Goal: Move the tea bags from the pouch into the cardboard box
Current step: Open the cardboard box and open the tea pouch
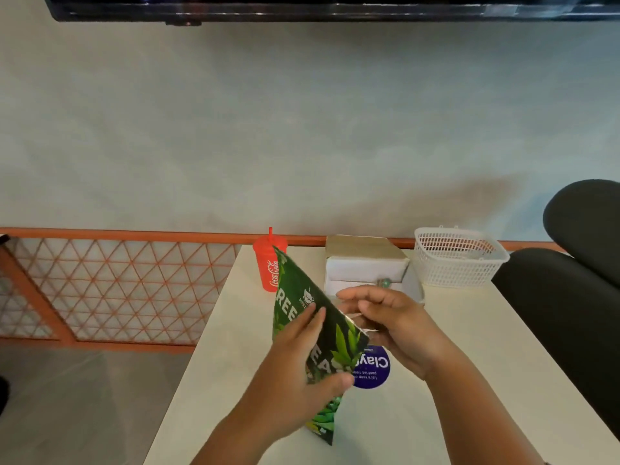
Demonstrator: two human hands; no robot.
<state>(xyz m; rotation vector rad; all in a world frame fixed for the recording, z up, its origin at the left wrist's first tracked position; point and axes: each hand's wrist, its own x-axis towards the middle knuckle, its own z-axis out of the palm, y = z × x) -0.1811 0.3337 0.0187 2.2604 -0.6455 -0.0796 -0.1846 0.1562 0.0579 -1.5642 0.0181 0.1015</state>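
Note:
A dark green tea pouch with leaf print is held tilted above the white table, and my left hand grips its side. My right hand is at the pouch's right edge, fingers pinched on something pale with a thin string, likely a tea bag, mostly hidden. Behind my hands stands the open cardboard box with a white inside; a small green item lies in it.
A red Coca-Cola cup with a straw stands left of the box. A white plastic basket sits right of it. A round blue sticker lies on the table under the pouch. A black chair is at the right.

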